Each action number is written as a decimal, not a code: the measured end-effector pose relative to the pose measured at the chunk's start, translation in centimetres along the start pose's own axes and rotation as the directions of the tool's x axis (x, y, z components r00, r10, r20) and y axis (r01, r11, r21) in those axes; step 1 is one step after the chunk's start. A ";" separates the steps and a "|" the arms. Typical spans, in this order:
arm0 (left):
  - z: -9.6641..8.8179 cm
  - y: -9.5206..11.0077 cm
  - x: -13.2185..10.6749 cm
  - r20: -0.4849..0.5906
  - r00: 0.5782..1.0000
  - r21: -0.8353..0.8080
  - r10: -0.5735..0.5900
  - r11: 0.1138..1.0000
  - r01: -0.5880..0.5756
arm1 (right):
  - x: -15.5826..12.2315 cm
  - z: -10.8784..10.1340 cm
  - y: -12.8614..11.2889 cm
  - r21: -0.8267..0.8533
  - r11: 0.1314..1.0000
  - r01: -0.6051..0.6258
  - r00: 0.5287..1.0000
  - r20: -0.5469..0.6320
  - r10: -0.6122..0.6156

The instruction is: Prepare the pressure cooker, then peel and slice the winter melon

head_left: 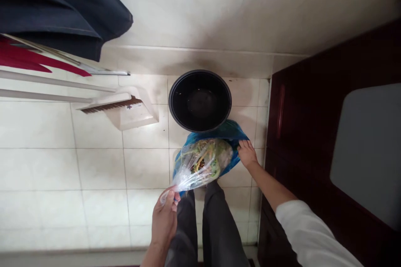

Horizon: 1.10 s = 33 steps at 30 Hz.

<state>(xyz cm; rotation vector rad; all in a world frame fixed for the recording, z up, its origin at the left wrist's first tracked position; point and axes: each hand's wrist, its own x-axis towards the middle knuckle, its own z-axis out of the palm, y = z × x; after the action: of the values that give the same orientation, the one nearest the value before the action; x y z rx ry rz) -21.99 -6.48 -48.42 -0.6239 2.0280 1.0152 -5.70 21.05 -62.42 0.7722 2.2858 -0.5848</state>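
Head view: both hands work low over a tiled floor (100,169), in front of the person's trouser legs (219,225).
Clear bag (184,177): between the two hands, nearer the person than the black bin (175,110), with plant scraps (216,167) showing through its film.
Left hand (166,210): fingers closed on the gathered neck of the clear bag, film drawn tight from there.
Right hand (247,153): fingers bent narrowly over the edge of the blue bag (230,162), holding it out to the side.
Blue bag: around and beneath the clear one; whether it touches the bin cannot be told.
Neck hold: a firm, bunched grip seems best, since thin film may slip or tear under damp scraps.
Blue edge: drawing it outward evenly should give the scraps room; a hard one-sided tug could tip the load.
Weight: probably loose and shifting, so slow, low handling looks safer.
Dustpan (138,119): well apart, on the left, handy should bits spill.
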 end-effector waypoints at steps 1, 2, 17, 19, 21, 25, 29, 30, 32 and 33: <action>0.0 0.1 -0.1 0.001 1.000 0.011 -0.011 1.000 0.011 | -1.1 -1.0 -0.1 -0.013 1.000 0.016 1.000 -0.009 -0.016; 0.0 0.2 -0.2 0.008 1.000 0.025 -0.021 0.999 0.021 | -2.3 -2.0 -0.2 -0.028 0.999 0.036 0.999 -0.019 -0.037; 9.3 2.1 1.3 0.537 0.766 0.420 0.354 0.675 -0.607 | -4.8 -3.1 -1.1 0.551 0.809 -0.207 0.889 -0.239 0.390; 10.3 2.9 2.3 0.533 0.777 0.457 0.334 0.660 -0.597 | -5.6 -3.5 -0.8 0.597 0.780 -0.186 0.878 -0.255 0.405; 10.5 3.7 3.1 0.511 0.791 0.500 0.336 0.633 -0.591 | -6.4 -4.2 0.3 0.645 0.745 -0.170 0.856 -0.277 0.436; 9.3 4.7 3.6 0.452 0.820 0.469 0.351 0.688 -0.553 | -6.2 -5.1 2.5 0.794 0.583 -0.171 0.737 -0.290 0.610; 8.4 4.3 2.8 0.475 0.812 0.403 0.339 0.737 -0.543 | -4.7 -3.9 1.3 0.954 0.273 -0.123 0.660 -0.127 0.741; 8.5 4.0 2.7 0.493 0.804 0.405 0.332 0.731 -0.550 | -4.4 -3.6 0.7 0.977 0.186 -0.106 0.656 -0.071 0.751; 9.0 3.6 2.7 0.536 0.785 0.416 0.310 0.713 -0.565 | -4.1 -3.0 -0.4 0.996 0.034 -0.077 0.655 0.025 0.755; 9.4 3.4 2.8 0.555 0.777 0.420 0.299 0.705 -0.572 | -4.1 -2.8 -0.8 0.997 -0.024 -0.070 0.657 0.065 0.751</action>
<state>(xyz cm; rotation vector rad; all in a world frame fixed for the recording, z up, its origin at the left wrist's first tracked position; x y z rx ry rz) -22.11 2.89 -52.80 0.4355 1.9370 0.6515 -4.91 20.60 -57.49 2.5354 1.4250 -1.8035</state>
